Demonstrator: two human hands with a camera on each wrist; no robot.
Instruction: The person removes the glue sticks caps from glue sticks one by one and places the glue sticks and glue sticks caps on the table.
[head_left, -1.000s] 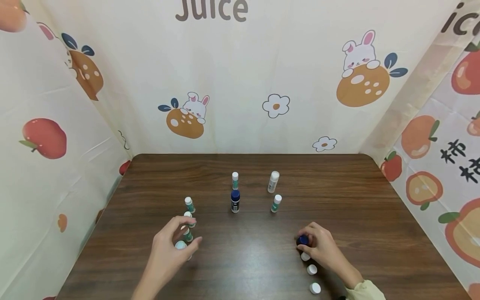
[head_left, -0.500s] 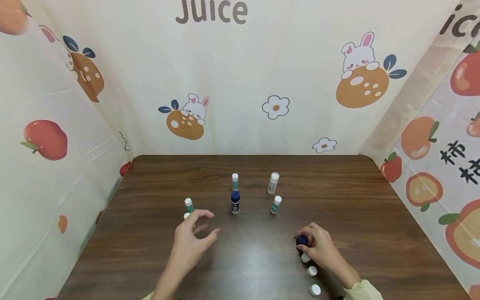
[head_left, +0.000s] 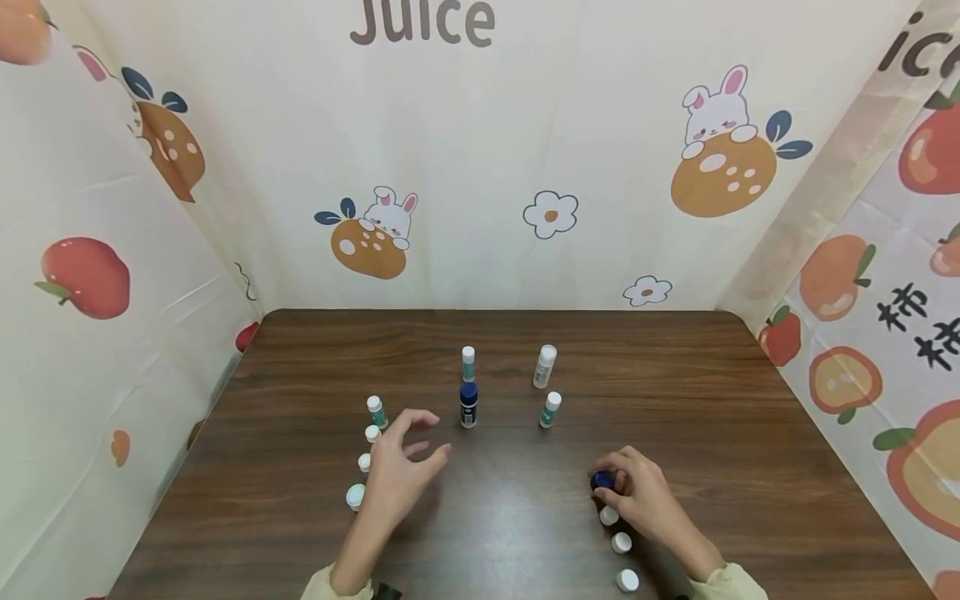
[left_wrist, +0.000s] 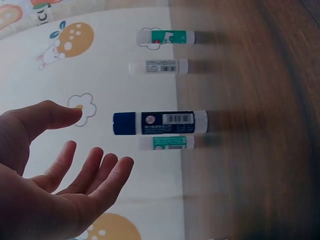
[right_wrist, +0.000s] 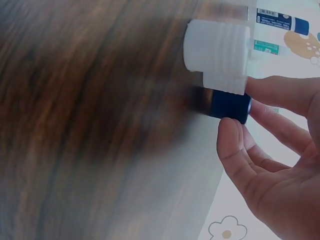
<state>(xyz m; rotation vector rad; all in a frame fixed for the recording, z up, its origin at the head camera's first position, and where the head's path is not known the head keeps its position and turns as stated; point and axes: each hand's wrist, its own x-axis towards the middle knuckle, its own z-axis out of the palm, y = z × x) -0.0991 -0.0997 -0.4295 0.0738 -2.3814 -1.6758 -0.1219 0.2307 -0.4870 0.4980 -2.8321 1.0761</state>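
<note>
In the head view, my left hand (head_left: 405, 462) hovers over the middle-left of the table, thumb and fingers apart, holding nothing. A blue-capped glue stick (head_left: 468, 406) stands upright just beyond its fingertips; the left wrist view also shows this blue glue stick (left_wrist: 165, 123) past the fingers. My right hand (head_left: 641, 492) pinches a short dark blue cap (right_wrist: 230, 106) between thumb and fingers, low at the tabletop. This blue cap heads a row with white caps (head_left: 621, 542) running toward the near edge. A ridged white cap (right_wrist: 217, 47) fills the foreground of the right wrist view.
Left of my left hand stands a row of white-capped glue sticks (head_left: 377, 412), partly hidden by it. Farther back stand a slim green glue stick (head_left: 468, 367), a white one (head_left: 544, 367) and another green one (head_left: 551, 410). A printed curtain (head_left: 480, 150) encloses the brown table (head_left: 495, 533).
My left hand has moved right and slightly away from me, leaving the row of glue sticks at the left. My right hand stays at the blue cap.
</note>
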